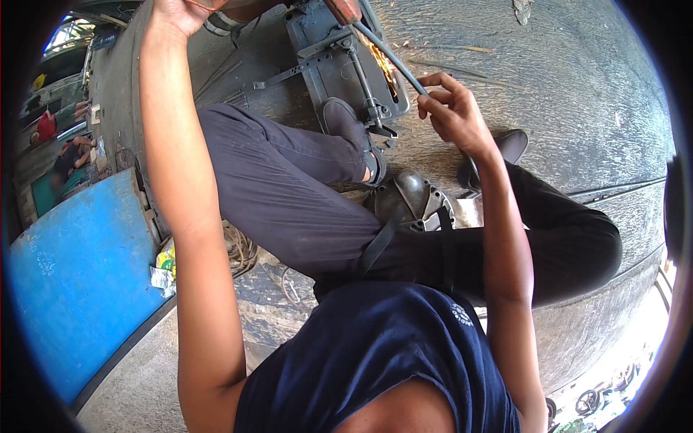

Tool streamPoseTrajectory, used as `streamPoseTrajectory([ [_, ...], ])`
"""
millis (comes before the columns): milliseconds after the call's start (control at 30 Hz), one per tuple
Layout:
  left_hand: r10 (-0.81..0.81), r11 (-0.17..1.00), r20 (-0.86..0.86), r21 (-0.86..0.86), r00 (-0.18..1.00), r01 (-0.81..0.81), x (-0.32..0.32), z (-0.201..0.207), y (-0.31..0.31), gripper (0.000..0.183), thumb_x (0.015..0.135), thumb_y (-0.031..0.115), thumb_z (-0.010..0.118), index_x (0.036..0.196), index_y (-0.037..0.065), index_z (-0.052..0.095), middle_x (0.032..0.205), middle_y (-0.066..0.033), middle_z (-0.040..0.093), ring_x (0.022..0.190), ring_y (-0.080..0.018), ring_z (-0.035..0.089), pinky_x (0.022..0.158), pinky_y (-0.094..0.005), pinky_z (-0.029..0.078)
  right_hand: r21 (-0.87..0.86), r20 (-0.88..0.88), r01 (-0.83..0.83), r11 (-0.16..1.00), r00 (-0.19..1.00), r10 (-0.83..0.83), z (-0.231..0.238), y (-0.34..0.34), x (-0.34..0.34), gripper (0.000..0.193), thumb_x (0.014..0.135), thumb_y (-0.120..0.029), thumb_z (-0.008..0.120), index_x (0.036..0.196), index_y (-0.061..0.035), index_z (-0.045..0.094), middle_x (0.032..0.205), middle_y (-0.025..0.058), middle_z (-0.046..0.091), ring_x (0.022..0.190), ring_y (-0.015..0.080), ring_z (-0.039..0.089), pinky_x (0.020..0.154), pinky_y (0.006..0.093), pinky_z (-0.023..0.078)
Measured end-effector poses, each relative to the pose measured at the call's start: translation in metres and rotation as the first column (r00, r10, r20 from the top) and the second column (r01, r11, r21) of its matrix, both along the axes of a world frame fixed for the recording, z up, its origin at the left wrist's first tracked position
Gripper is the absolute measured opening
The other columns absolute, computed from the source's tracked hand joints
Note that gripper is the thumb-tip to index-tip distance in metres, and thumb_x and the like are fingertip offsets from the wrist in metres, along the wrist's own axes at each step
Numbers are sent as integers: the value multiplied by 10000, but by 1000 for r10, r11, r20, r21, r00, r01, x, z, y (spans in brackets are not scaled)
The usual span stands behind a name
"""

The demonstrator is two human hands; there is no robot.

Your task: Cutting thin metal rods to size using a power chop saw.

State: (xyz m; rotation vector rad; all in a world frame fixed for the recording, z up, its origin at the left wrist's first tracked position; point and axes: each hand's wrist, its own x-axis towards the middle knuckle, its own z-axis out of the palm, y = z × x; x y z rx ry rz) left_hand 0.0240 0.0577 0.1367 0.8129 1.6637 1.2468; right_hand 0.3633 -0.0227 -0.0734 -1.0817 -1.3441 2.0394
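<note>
A thin grey metal rod [393, 58] slants from the reddish part [343, 10] of a cut-off machine at the top down to my right hand [451, 108]. My right fingers are closed around the rod's near end. Orange sparks [382, 61] spray along the rod over the machine's dark metal base [317, 72]. A clamp screw [361, 79] runs along that base. My left hand [180, 16] is raised at the upper left, beside the machine, with its fingers mostly cut off by the picture's edge. What it holds, if anything, does not show.
My shoe [341, 119] rests against the machine's base. A domed metal casing [410, 198] lies between my legs. At left stand a blue panel [86, 281] and a coil of rope [240, 249]. Thin rods [462, 68] lie on the worn floor. Other people [68, 159] sit farther off.
</note>
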Motion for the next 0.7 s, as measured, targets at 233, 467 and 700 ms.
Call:
streamPoseTrajectory([
  [233,-6,1000,17,17,1000,5,1,-1,-2,514,828,419,653,1115,-1,578,764,-118,615,589,-198,611,586,-332,551,2,-42,80,997,996,-79,-21,1,-16,249,1001,-123,550,1213,4,523,830,87,668,433,33,431,378,199,301],
  [467,12,1000,27,-3,1000,-12,1,0,-2,543,824,418,655,1151,-7,572,770,-119,613,594,-196,612,591,-327,554,-95,-96,-7,995,995,-2,-20,-1,-8,197,1000,-167,554,1160,-54,573,714,2,574,484,34,402,407,215,290],
  [700,-22,1000,-25,20,999,22,5,1,-2,539,824,429,645,1146,1,585,776,-105,615,608,-187,612,581,-309,550,-86,-104,18,996,994,-27,-22,5,2,266,1025,-203,517,1237,-55,581,780,7,615,497,31,393,407,202,296],
])
